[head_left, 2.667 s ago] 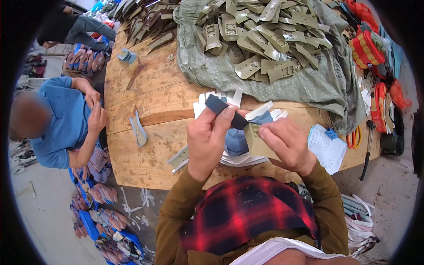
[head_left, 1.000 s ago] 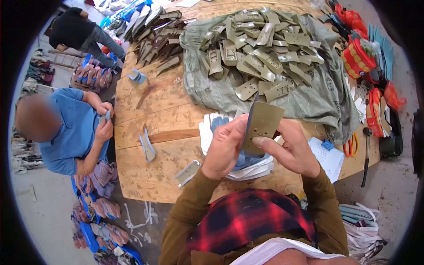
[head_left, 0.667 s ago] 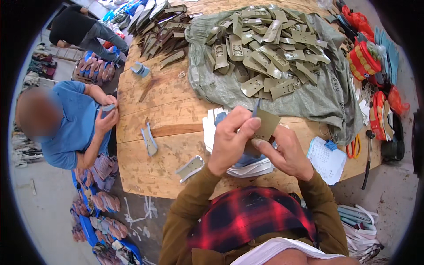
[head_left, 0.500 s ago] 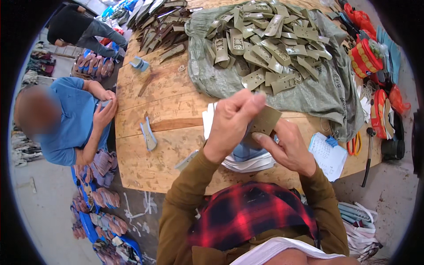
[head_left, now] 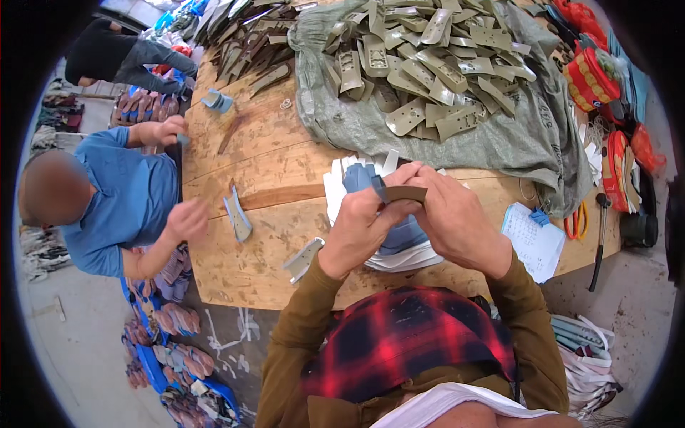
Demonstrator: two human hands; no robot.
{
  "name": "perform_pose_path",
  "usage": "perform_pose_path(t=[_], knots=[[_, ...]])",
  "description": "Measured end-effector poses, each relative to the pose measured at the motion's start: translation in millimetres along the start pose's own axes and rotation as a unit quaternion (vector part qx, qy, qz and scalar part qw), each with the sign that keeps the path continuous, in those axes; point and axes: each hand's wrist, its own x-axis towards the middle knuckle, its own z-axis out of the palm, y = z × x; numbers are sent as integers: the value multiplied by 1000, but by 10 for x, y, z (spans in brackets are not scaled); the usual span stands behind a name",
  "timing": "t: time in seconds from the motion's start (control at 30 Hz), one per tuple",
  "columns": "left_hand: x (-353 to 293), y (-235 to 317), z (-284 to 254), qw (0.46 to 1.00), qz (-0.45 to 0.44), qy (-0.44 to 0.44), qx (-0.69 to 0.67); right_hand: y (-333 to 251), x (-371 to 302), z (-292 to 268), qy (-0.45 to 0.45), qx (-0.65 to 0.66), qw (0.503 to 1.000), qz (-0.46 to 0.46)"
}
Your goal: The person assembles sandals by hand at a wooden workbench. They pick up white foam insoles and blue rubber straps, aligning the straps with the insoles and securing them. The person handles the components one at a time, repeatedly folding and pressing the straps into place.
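Above the near edge of the table, my left hand (head_left: 362, 225) and my right hand (head_left: 460, 221) are closed on a curved olive-brown plate (head_left: 405, 192), one at each end. Its narrow edge faces up, and a blue-grey strip (head_left: 379, 188) shows at its left end by my left fingers. Beneath my hands lies a stack of white pieces (head_left: 405, 262) with blue pieces (head_left: 399, 241) on top, partly hidden by my fingers. Left of my left wrist, a grey-green curved plate (head_left: 304, 260) rests on the wood.
Many olive plates (head_left: 428, 71) are heaped on a grey-green woven sack (head_left: 321, 118). Dark brown plates (head_left: 250, 53) lie far left. A blue-edged plate (head_left: 237, 215) is nearer a co-worker in blue (head_left: 125, 178). A written sheet (head_left: 531, 239) and a hammer (head_left: 599, 239) lie right.
My left hand has come down from its raised position, and both hands now meet on the plate, which has turned edge-up. The co-worker's hands have moved apart.
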Motion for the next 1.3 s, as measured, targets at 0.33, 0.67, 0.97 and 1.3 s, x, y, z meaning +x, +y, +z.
perform_pose_path(t=[0.33,0.67,0.97,1.3], knots=[[-152,-249,-24,952,274,103,83,190,-262,97,-70,409,871,265],[-311,-357,-60,940,288,120,138,47,-13,308,94,467,845,241],[-215,-411,3,915,301,151,222,-142,-64,389,155,306,914,216],[-214,-516,54,907,259,190,272,-124,-66,420,163,342,895,234]])
